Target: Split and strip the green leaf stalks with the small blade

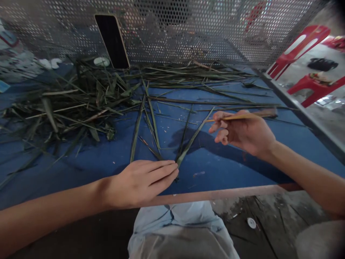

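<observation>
My left hand (147, 180) rests near the front edge of the blue table, fingers straight and held together. Its fingertips press on the lower end of a folded green leaf strip (192, 138), whose two narrow arms spread upward in a V. My right hand (239, 131) is raised above the table to the right, its fingers closed on a thin yellowish wooden stick (237, 117). The stick's pointed end is close to the strip's upper tip; whether they touch I cannot tell. Its other end is brownish, thicker and blurred. Several loose leaf strips (138, 129) lie left of the V.
A tangled heap of leaf pieces (67, 100) covers the table's left side. Long strips (188, 75) lie along the back, where a phone (112, 41) leans on a perforated metal panel (172, 36). Red plastic chairs (304, 43) stand beyond the table's right edge.
</observation>
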Motion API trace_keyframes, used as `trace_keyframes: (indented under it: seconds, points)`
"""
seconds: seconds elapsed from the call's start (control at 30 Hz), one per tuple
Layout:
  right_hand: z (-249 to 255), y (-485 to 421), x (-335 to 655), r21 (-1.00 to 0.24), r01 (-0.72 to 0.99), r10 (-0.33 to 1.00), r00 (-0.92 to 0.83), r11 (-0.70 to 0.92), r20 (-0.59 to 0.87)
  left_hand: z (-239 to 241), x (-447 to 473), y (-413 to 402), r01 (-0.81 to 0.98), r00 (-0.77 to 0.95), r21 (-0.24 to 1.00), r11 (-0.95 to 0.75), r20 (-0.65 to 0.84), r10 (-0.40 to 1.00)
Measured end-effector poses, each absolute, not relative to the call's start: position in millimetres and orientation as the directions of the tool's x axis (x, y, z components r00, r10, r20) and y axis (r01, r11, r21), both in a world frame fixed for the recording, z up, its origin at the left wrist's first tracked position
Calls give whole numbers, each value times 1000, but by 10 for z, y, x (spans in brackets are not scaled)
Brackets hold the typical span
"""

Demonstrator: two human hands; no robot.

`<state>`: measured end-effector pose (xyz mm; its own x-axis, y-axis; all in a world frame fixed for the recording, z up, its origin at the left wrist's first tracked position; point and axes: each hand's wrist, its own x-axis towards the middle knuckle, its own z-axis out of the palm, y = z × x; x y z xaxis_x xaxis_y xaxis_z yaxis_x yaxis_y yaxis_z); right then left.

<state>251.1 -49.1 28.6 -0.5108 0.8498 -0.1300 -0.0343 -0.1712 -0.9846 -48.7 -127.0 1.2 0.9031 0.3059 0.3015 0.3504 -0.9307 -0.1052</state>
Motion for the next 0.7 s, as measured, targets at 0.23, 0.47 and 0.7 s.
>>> trace_keyframes:
  seconds: [0.23, 0.47, 0.7]
  points:
    - [163, -680, 2432, -998, 16, 858, -509, -66, -65, 14, -449, -1263, 335, 888, -33, -942, 346, 304]
    - [117, -778, 2169, -998, 48, 771, -634, -46, -66, 52, -464, -1255, 313, 892, 6, -950, 341, 296]
    - [12, -769, 2022, -995, 15, 660, -747, -103, -79, 55, -478, -1233, 313, 879, 88, -946, 351, 323]
